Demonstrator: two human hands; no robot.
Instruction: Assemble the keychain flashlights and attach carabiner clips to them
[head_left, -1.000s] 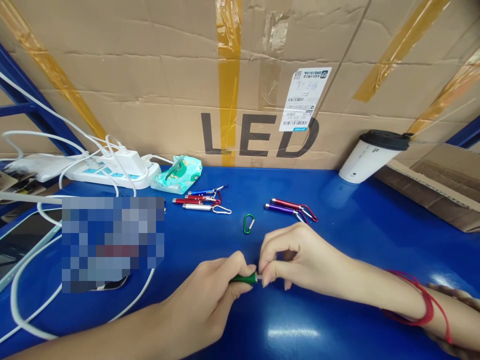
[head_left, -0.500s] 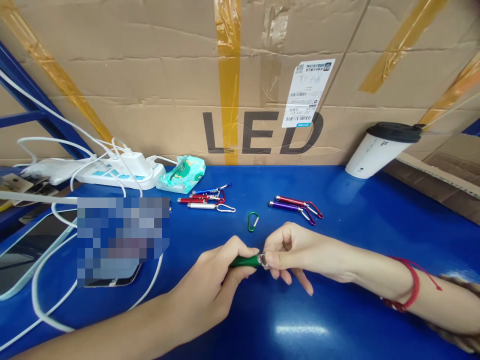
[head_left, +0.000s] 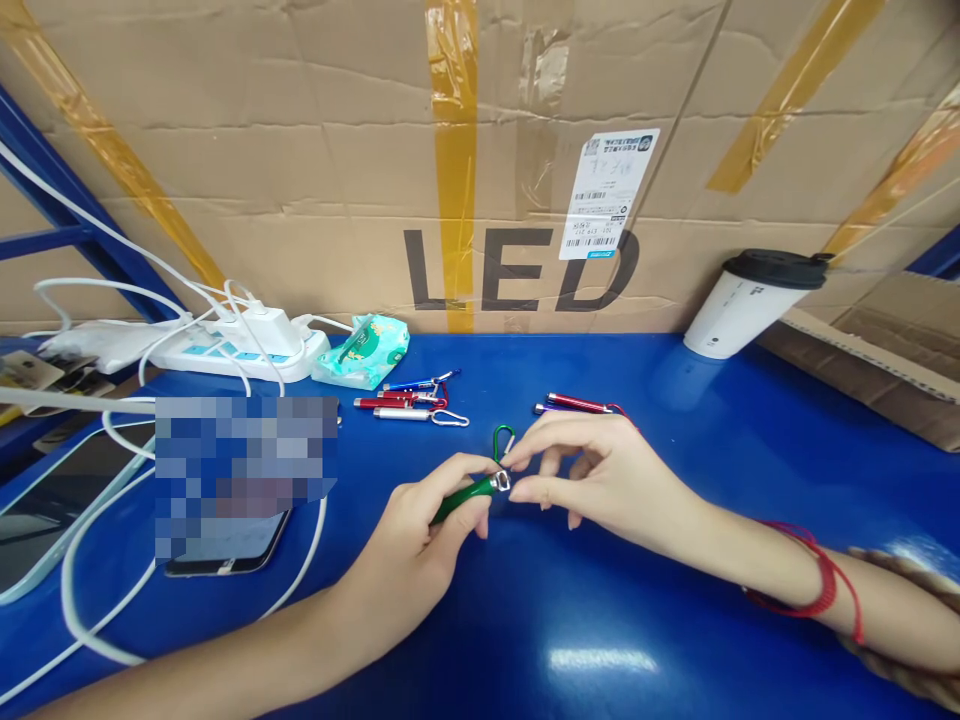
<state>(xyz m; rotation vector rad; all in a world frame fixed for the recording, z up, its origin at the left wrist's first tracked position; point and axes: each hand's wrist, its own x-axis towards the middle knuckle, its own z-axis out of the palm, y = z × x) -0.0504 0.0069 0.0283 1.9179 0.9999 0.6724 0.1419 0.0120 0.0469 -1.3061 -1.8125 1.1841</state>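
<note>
My left hand [head_left: 435,535] is closed around a slim green mini flashlight [head_left: 463,501], whose silver ring end [head_left: 501,482] points right. My right hand [head_left: 600,475] hovers just right of that end, thumb and index finger apart, with nothing visible between them. Behind the fingertips a green carabiner [head_left: 501,440] lies on the blue table [head_left: 637,600], partly covered by my right hand. Farther back on the right are a red mini flashlight [head_left: 579,403] and a purple one [head_left: 541,408], mostly hidden by my right hand.
At the back left lie several mini flashlights with carabiners, a silver one [head_left: 405,414] in front. Behind them are a green tissue pack [head_left: 366,350] and a power strip [head_left: 225,358] with white cables. A lidded cup [head_left: 739,310] stands right; a large cardboard box [head_left: 337,150] walls the back.
My right hand has let go of the flashlight's silver end and moved slightly up, its fingers parting. My left hand has tilted the flashlight and drawn it a little left and up.
</note>
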